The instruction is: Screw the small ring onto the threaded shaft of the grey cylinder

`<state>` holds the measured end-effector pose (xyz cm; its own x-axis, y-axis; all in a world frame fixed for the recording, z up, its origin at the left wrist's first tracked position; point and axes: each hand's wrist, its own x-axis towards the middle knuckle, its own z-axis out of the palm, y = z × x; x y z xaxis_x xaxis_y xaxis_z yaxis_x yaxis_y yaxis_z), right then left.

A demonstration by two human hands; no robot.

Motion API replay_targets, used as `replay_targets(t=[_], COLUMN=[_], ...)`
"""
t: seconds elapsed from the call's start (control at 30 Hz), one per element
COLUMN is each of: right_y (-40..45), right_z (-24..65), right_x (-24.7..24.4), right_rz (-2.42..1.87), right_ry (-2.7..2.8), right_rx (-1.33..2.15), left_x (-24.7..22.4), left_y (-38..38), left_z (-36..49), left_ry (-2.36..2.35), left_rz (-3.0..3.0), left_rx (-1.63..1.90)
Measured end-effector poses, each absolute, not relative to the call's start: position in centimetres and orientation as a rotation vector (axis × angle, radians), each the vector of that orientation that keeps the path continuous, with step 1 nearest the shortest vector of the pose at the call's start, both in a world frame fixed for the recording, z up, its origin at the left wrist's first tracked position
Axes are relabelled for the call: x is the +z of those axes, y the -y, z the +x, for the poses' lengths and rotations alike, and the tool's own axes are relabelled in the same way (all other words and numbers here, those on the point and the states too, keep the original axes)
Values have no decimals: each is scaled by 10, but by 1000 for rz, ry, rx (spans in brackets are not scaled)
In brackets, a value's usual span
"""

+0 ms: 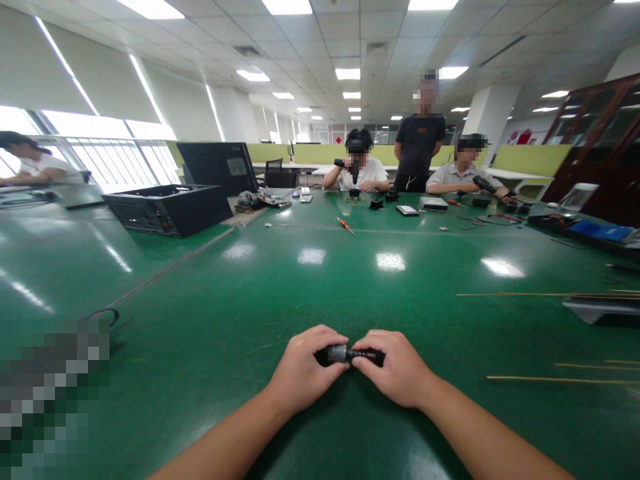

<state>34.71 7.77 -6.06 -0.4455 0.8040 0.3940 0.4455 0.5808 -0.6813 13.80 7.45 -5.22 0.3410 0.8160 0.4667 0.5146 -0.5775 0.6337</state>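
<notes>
Near the front middle of the green table [310, 287], both hands are on a small dark cylindrical part. My left hand [303, 370] is closed around its thicker black cylinder with a grey collar [338, 353]. My right hand [400, 370] pinches the thinner, stepped black shaft [361, 355] between thumb and fingers. The two pieces lie in one line, end to end, roughly level. Whether they are joined or only touching I cannot tell. My fingers hide the outer ends of both.
Thin yellowish rods [530, 379] lie at the right, by a grey metal piece [595, 310]. Farther off are an orange screwdriver [345, 226] and an open black computer case [170, 210]. Several people are across the table, two seated with black power tools. A blurred-out object occupies the left front.
</notes>
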Motion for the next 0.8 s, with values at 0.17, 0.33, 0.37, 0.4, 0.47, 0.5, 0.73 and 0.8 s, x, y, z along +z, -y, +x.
replay_targets(t=[0.17,0.33,0.37,0.4,0.47,0.5,0.73,0.8], right_y=[-78,-78,-78,-77,-77,-77,-78,-78], right_z=[347,347,347,347,348,348,346,345], right_x=[-62,-61,-61,-61,-60,-60,-61,-61], right_rz=[-1016,-1031,-1030,-1030,-1028,-1028,-1029,-1029], right_ry=[2081,2076,2074,2072,2075,2077,2055,2047], right_rx=[652,655,654,650,636,629,620,617], left_x=[-50,-48,-48,-48,-47,-47,-45,-46], left_y=[-75,-74,-74,-74,-74,-74,-74,-73], left_z=[138,137,137,137,137,138,138,138], left_ry=[-1187,-1197,-1197,-1198,-1204,-1204,-1197,-1198], left_rz=[2224,2219,2217,2216,2212,2210,2213,2219], left_rx=[1117,1116,1119,1122,1126,1128,1152,1155])
